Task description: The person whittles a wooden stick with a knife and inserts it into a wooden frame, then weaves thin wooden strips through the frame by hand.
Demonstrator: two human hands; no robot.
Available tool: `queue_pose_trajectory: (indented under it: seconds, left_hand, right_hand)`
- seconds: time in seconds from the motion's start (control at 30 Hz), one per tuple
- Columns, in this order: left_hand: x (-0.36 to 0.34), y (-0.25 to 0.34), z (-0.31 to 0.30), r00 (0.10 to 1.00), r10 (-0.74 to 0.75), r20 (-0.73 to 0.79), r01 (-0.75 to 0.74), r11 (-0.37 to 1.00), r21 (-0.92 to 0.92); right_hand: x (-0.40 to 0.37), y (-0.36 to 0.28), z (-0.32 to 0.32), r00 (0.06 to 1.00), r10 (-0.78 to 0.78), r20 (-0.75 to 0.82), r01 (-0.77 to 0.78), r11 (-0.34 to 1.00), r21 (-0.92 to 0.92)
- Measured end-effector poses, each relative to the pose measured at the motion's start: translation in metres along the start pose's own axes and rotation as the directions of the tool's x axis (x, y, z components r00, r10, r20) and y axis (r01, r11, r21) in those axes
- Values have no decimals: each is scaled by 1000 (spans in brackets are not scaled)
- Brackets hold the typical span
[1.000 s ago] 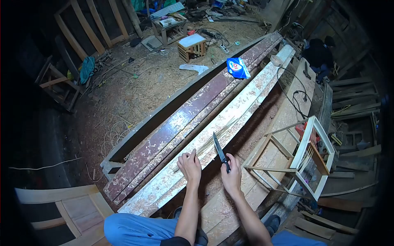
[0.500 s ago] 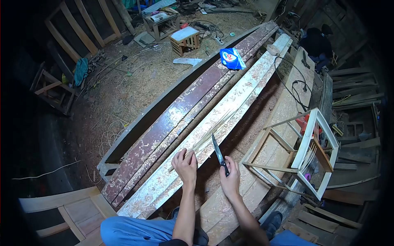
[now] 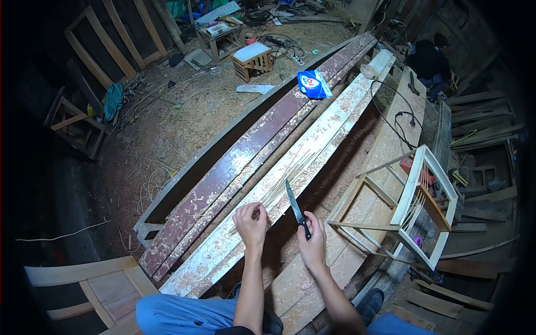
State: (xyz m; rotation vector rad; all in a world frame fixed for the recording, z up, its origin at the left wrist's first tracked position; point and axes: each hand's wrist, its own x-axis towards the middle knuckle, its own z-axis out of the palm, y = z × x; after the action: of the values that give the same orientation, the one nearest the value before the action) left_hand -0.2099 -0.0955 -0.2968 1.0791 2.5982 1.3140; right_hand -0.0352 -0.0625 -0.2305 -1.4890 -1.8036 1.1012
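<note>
A knife (image 3: 294, 202) with a black handle is in my right hand (image 3: 314, 240), its blade tilted up and to the left over the pale plank's edge. Beside it, my left hand (image 3: 250, 222) rests at a bundle of thin strips (image 3: 287, 181) with its fingers curled and thumb bent; what its fingertips grip, if anything, is too small to make out. The strips lie along the long pale plank (image 3: 329, 125), which is strewn with shavings.
A reddish-brown board (image 3: 234, 162) with a blue packet (image 3: 314, 85) runs alongside. At right, a wooden chair frame (image 3: 399, 223) stands on a wide plank (image 3: 385, 151) with a black cable (image 3: 403, 120). A person (image 3: 430, 64) sits at the back right.
The view has shifted slightly. My left hand's thumb and finger look more bent, with a small gap between them. My right hand keeps the knife in nearly the same position.
</note>
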Motion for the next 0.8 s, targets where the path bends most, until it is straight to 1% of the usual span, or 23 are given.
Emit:
queue_pose_trajectory:
  seconds: [0.07,0.13,0.17,0.23,0.3,0.37,0.4,0.43,0.47,0.5,0.53,0.57,0.6,0.63,0.7,0.73,0.77,0.8]
  left_hand:
    - [3,7,-5,1000,-9,0,9,1000,-7]
    - [8,19,-10,993,-106,55,111,990,-86]
    - [11,26,-13,994,-99,52,103,991,-87]
    - [16,39,-19,974,-209,85,224,943,-248]
    - [22,48,-24,980,-170,106,193,939,-284]
    - [32,70,-34,948,-160,273,279,831,-481]
    - [37,84,-40,948,-102,302,258,804,-536]
    - [42,103,-50,932,-80,353,284,766,-576]
    - [45,117,-62,889,-55,454,371,669,-645]
    - [47,132,-72,837,-13,547,459,561,-689]
    - [47,149,-80,838,6,546,450,560,-696]
    - [48,166,-87,800,76,595,502,457,-734]
    - [46,184,-96,759,151,633,559,349,-752]
    - [42,204,-107,758,171,629,552,346,-759]
    - [32,243,-127,700,206,683,605,338,-721]
    - [28,256,-131,674,236,700,635,300,-712]
    - [23,267,-133,671,256,696,632,293,-717]
    - [17,278,-133,630,303,715,666,263,-698]
  right_hand:
    - [-2,-1,-2,1000,-5,-7,5,1000,2]
    - [0,-4,-4,1000,-14,-17,15,1000,7]
    - [1,-7,-6,1000,-19,-22,19,1000,12]
    - [2,-18,-14,1000,-4,-4,4,999,41]
    - [4,-32,-25,999,-35,-2,35,998,59]
    - [8,-51,-41,998,-68,-9,68,995,75]
    - [8,-63,-50,994,-106,-18,107,987,118]
    - [9,-75,-60,989,-143,-31,146,976,159]
    - [9,-86,-70,985,-170,-38,174,962,211]
    - [8,-98,-81,983,-175,-55,183,960,210]
    - [8,-111,-94,971,-229,-67,238,945,223]
    - [8,-122,-107,955,-285,-80,296,926,233]
    - [6,-129,-119,959,-273,-78,284,923,261]
    - [3,-142,-135,955,-281,-95,297,920,255]
    - [-4,-167,-170,953,-291,-87,304,910,282]
    - [0,-157,-180,881,-452,-140,468,875,122]
    - [2,-157,-196,830,-535,-156,549,833,66]
    - [0,-164,-214,829,-542,-140,557,825,99]
